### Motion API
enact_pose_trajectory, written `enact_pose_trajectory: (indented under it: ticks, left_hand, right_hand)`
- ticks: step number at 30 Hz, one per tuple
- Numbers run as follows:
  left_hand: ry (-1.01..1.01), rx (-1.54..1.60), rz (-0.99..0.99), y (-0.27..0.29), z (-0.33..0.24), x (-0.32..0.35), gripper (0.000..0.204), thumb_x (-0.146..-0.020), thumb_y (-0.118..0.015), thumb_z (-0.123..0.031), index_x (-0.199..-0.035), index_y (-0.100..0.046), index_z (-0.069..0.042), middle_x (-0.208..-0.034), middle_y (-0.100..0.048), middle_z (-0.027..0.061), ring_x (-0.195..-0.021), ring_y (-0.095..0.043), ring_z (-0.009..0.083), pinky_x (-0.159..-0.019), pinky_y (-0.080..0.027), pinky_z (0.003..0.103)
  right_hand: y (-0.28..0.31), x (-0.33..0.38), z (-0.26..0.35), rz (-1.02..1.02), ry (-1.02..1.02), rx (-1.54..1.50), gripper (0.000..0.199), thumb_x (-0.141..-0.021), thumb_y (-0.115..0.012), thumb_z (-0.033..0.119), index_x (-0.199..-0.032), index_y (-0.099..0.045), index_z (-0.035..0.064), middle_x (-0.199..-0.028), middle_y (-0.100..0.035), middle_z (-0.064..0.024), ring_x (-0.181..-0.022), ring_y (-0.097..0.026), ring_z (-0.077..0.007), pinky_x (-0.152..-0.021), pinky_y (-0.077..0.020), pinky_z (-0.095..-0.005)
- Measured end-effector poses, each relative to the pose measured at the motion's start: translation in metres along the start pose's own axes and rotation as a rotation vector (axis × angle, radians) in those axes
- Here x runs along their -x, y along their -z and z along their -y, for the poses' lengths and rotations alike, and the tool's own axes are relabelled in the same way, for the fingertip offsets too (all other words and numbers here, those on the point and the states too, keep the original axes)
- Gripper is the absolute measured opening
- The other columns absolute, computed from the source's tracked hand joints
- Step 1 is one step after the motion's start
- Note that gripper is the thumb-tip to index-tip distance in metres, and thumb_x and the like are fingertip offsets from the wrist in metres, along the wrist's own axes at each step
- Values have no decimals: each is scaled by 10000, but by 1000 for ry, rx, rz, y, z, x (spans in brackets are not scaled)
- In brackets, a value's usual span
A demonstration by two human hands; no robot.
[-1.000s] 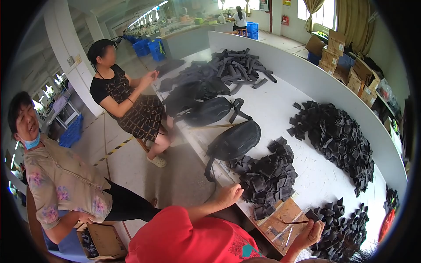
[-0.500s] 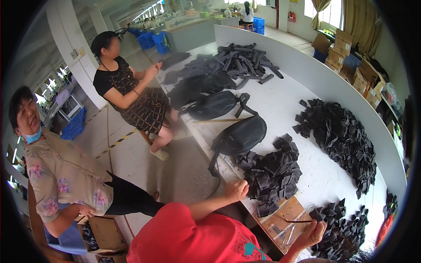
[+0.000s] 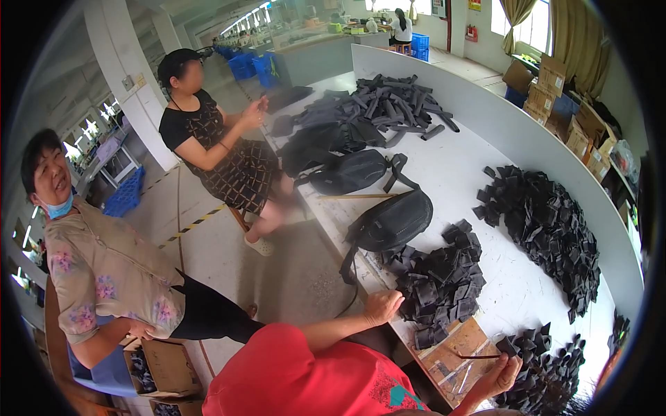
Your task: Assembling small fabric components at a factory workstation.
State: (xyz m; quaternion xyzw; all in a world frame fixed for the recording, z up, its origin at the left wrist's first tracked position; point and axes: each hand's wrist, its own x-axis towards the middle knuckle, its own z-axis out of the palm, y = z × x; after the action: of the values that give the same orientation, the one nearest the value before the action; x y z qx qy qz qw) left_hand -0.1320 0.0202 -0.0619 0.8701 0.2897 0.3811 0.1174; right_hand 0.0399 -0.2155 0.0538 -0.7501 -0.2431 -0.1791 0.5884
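My left hand (image 3: 383,307) is closed, fingers curled, at the table's edge beside a heap of small black folded pieces (image 3: 444,288). Whatever it may hold is hidden. My right hand (image 3: 503,375) pinches a thin dark reddish stick (image 3: 479,357), which points left over a worn wooden board (image 3: 451,347). A small black piece (image 3: 506,345) shows at the same fingertips; whether it is gripped or only touched I cannot tell. Right beside that hand lies another heap of black pieces (image 3: 548,367).
Black bags (image 3: 392,218) and a pile of dark strips (image 3: 395,100) lie farther along the white table (image 3: 458,166). A large black heap (image 3: 548,229) sits by the raised border. One person (image 3: 208,139) sits across; another (image 3: 111,270) stands at left near cardboard boxes (image 3: 163,367).
The whole view has shifted slightly, so things appear a little lower and to the right. Both my hands keep nearly the same places and grips. The seated person's hands have moved a little.
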Motion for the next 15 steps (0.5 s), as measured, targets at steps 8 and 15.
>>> enact_pose_trajectory:
  ticks: [8,15]
  left_hand:
    - [-5,12,7,-3,3,1,177,-798,-562,-216,-711,-464,-96,-565,-508,65,-503,-538,234,-451,-416,352]
    - [-2,-1,5,-4,2,2,191,-796,-563,-219,-696,-455,-97,-558,-504,65,-505,-539,233,-450,-416,351]
  right_hand:
    - [0,-2,5,-18,127,83,125,-845,-535,43,-753,-466,-5,-731,-409,-2,-608,-361,-67,-504,-305,-185]
    - [2,-3,13,28,157,106,105,-835,-541,36,-779,-480,-27,-735,-447,-38,-601,-401,-106,-522,-354,-218]
